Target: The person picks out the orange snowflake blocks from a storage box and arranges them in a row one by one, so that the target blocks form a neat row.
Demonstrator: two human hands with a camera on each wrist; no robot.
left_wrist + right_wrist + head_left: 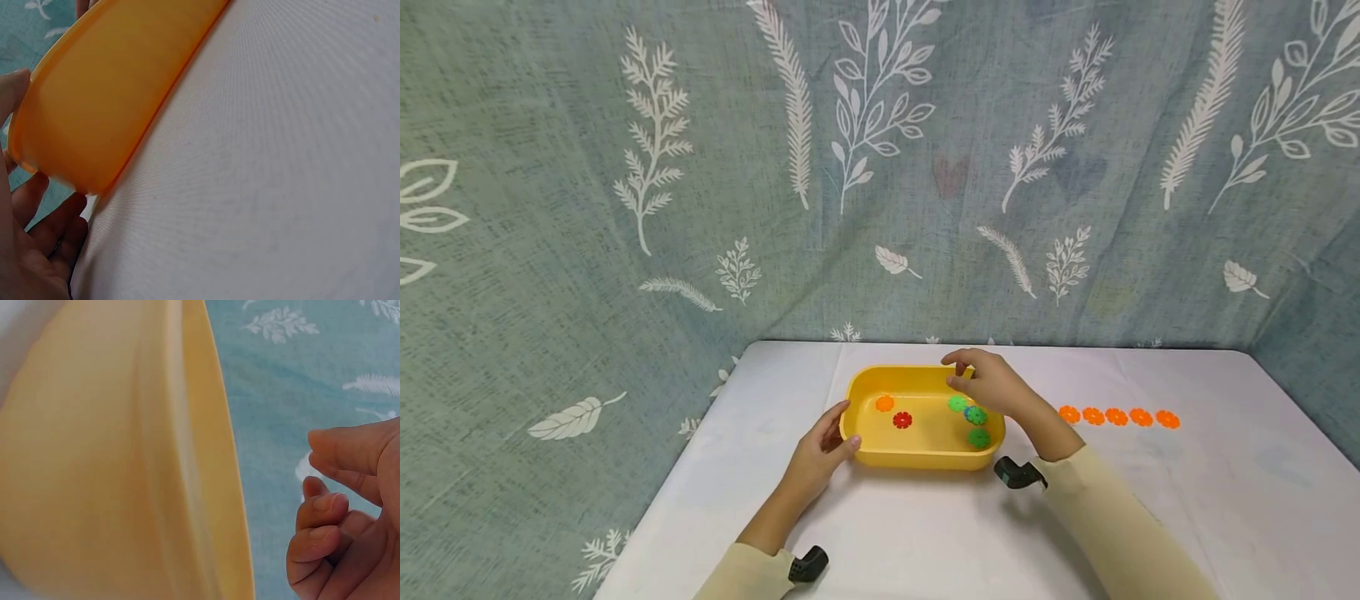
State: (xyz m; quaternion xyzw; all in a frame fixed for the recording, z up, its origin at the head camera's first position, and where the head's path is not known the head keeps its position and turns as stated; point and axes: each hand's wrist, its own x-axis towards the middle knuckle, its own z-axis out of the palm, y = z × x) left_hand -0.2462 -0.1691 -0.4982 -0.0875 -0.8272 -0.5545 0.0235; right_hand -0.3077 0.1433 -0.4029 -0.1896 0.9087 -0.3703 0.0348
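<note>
A yellow plastic basin (925,460) stands on the table with small flower-shaped discs inside. Among them are an orange disc (885,403), a red disc (902,420), a light green disc (957,403), two darker green discs (978,437) and a partly covered blue disc (967,412). My left hand (818,450) grips the basin's left end, thumb at the rim and fingers against the outer wall (94,106). Above the basin's right back rim hovers my right hand (988,383), its fingers loosely bent. No disc shows between those fingers in the right wrist view.
Right of the basin, several orange flower discs (1117,417) lie in a sideways row on the white tablecloth (910,533). A grey-green curtain (925,275) with white leaf prints hangs behind the table's back edge.
</note>
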